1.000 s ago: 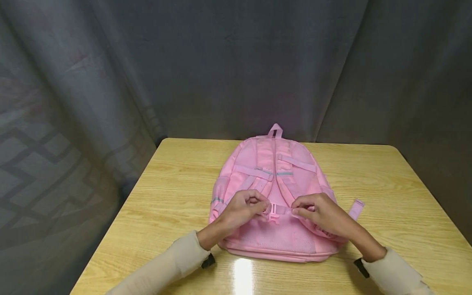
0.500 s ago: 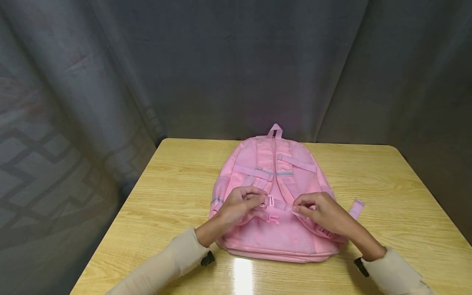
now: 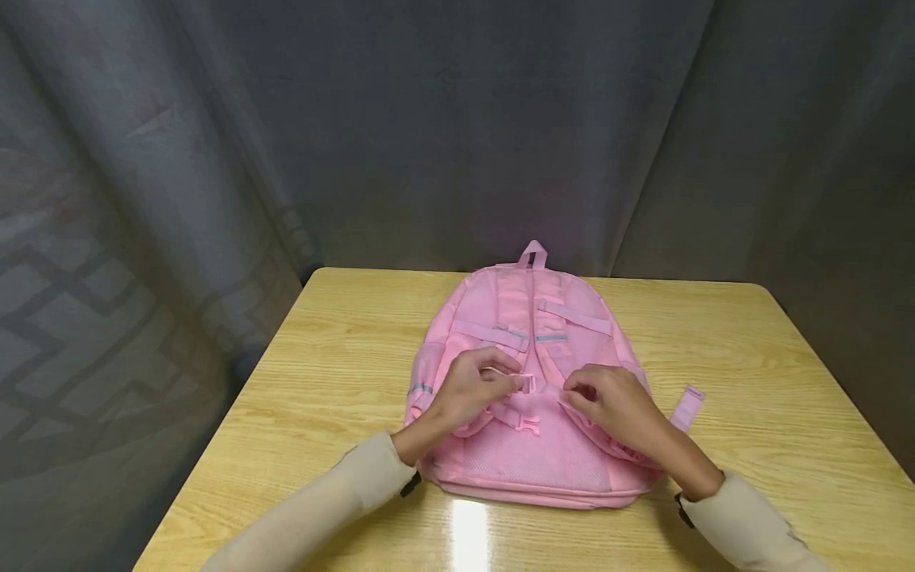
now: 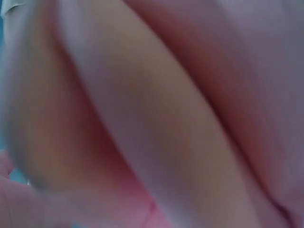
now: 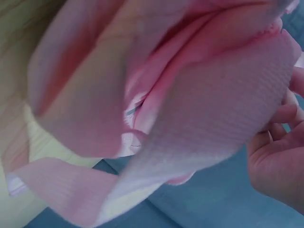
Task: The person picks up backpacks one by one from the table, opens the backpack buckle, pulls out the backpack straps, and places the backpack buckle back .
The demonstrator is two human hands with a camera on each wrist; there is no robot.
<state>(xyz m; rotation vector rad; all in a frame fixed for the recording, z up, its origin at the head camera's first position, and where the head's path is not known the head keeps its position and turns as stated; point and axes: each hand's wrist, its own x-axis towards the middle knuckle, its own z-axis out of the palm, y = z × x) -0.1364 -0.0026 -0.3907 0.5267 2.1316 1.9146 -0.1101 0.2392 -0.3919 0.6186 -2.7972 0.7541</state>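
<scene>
A pink backpack (image 3: 550,469) lies on the table with its shoulder straps facing up. Over its lower middle, my left hand (image 3: 465,388) pinches a light pink plastic buckle piece (image 3: 530,384) at its left side. A short webbing strap runs from that piece toward my right hand (image 3: 616,401), whose thumb and fingers pinch the strap near the right shoulder strap's lower end. Just below, another pink buckle piece (image 3: 529,427) rests loose on the backpack. The right wrist view shows a ribbed webbing strap (image 5: 209,109) close up. Blurred pink fabric fills most of the left wrist view.
The wooden table (image 3: 343,349) extends to both sides of the backpack. A loose strap end (image 3: 688,407) sticks out past its right side. The top handle (image 3: 533,253) points to the table's back edge, where a dark grey curtain (image 3: 457,135) hangs.
My left hand has lifted slightly upward with the buckle piece, away from the lower buckle piece, which now lies separate. My right hand has shifted a little up and left, still pinching the strap.
</scene>
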